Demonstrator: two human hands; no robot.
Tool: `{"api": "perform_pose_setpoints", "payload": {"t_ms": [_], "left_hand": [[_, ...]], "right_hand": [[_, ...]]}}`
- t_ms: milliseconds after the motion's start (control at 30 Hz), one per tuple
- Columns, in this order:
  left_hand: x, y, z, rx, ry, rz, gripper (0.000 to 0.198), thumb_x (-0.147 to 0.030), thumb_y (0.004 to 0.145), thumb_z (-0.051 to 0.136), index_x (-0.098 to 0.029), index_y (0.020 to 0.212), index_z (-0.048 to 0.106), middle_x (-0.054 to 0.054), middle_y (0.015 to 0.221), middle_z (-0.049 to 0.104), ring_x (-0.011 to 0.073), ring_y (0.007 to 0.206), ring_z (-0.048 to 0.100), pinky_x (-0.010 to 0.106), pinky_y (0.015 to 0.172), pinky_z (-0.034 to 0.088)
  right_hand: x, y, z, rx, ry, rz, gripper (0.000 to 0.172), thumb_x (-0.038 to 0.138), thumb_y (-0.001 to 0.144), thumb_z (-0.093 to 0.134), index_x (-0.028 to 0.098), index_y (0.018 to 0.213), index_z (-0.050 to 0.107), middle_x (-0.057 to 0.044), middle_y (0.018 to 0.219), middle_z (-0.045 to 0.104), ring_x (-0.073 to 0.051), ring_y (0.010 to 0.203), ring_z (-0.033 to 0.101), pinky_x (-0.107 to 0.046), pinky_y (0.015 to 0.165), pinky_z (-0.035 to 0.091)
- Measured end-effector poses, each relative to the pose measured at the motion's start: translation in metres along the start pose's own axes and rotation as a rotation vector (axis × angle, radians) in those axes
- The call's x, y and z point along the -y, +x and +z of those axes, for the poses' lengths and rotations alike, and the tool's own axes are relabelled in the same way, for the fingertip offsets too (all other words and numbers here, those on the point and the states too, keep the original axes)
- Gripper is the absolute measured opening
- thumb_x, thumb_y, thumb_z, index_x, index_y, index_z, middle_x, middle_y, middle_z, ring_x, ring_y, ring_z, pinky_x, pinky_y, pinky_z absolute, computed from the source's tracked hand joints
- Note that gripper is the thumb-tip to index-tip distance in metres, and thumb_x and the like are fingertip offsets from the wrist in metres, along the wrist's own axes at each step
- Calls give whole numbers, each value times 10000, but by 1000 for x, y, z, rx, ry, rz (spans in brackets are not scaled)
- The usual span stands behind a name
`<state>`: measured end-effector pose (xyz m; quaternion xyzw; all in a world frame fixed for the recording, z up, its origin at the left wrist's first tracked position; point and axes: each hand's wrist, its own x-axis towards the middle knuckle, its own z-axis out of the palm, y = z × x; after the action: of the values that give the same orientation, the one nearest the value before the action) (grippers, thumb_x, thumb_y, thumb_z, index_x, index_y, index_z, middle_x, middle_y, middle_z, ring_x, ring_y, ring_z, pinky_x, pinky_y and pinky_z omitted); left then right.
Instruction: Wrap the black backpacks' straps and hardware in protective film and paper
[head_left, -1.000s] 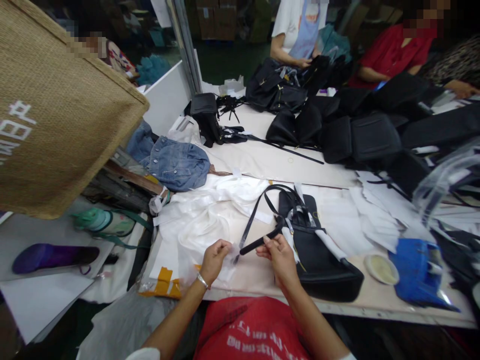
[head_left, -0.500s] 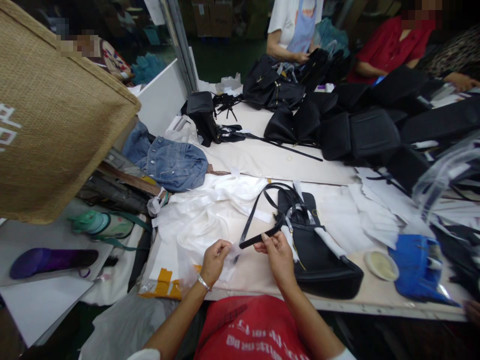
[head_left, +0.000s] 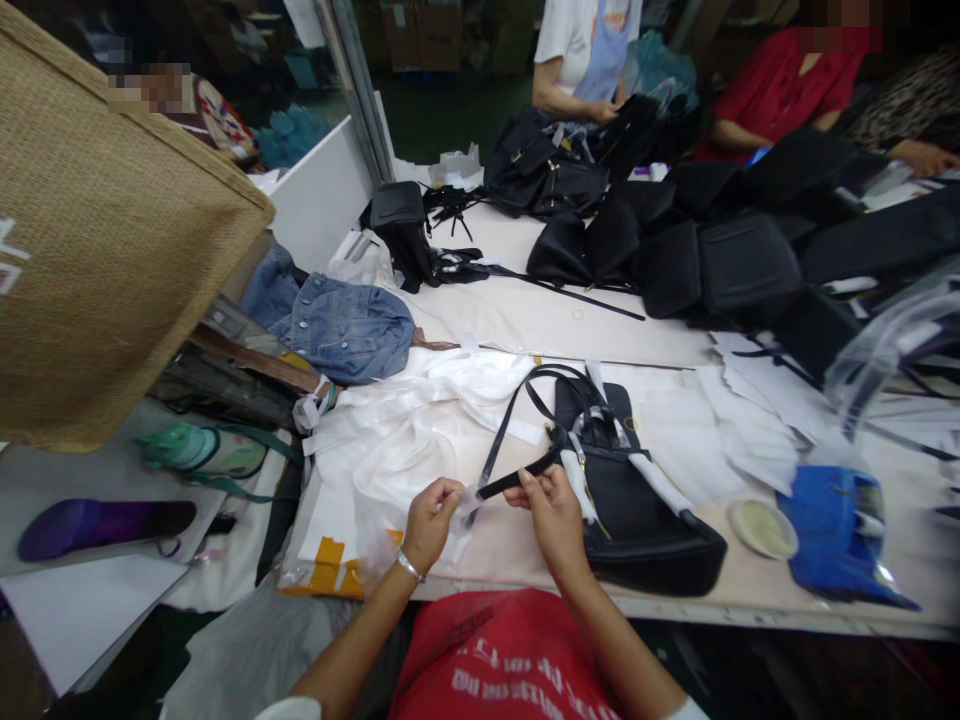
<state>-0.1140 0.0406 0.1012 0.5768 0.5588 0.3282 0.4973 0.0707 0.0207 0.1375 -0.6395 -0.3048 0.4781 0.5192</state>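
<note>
My left hand [head_left: 433,515] is closed in a pinch on a thin translucent strip of wrapping [head_left: 466,503], which meets the end of a black bag strap [head_left: 504,484]. My right hand [head_left: 549,500] grips that strap between thumb and fingers, a little further along it. The strap runs back to a black handbag [head_left: 651,520] lying on the table to the right of my hands. White wrapping covers parts of the bag's handles, and its long thin straps loop up behind my right hand.
White sheeting [head_left: 420,410] lies left of the bag, near a denim garment [head_left: 352,325]. Right of it are a round dish [head_left: 763,530] and a blue bag [head_left: 832,535]. Black bags [head_left: 750,265] are piled across the table, with co-workers behind. A burlap panel [head_left: 127,220] hangs at left.
My right hand has shifted very slightly left along the strap. My left hand keeps its pinch in nearly the same place. The handbag has not moved.
</note>
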Motion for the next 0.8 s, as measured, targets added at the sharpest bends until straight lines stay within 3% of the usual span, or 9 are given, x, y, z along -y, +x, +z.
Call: {"api": "perform_pose_setpoints", "payload": {"t_ms": [233,433,567,667,800], "left_hand": [[-18,-2,11,32,-4,73,168,-279,854,480,-180,789,600,14,779,604,151,767,554,254,734,420],[-16,-7,24,54,60,73,189,-293,872,447,-186,795,582,16,774,594,156,764,549,263,722,408],[-14,-8,26,47,80,64,207,-309,879,429,-189,780,566,11,752,578,154,739,537,263,705,400],[-17,-8,28,47,73,63,220,-328,877,426,-189,777,564,13,748,576,158,734,531,263,703,404],[-20,-8,33,46,76,63,222,-331,877,428,-189,779,567,9,746,577,155,728,530,260,702,402]], "right_hand": [[-19,-6,10,88,46,30,216,388,774,620,189,845,574,-12,726,635,-159,677,600,-257,606,459],[-29,-5,5,210,28,102,297,421,719,664,184,897,635,-29,814,655,-182,761,580,-280,667,444],[-24,3,-5,144,165,244,369,506,752,609,206,968,600,-51,914,664,-196,852,602,-301,704,474],[-26,5,-6,101,279,274,319,485,731,647,197,853,581,-55,966,664,-186,881,606,-299,744,479],[-37,-3,1,107,294,300,309,454,672,712,196,760,566,-29,889,673,-169,799,610,-292,734,480]]}}
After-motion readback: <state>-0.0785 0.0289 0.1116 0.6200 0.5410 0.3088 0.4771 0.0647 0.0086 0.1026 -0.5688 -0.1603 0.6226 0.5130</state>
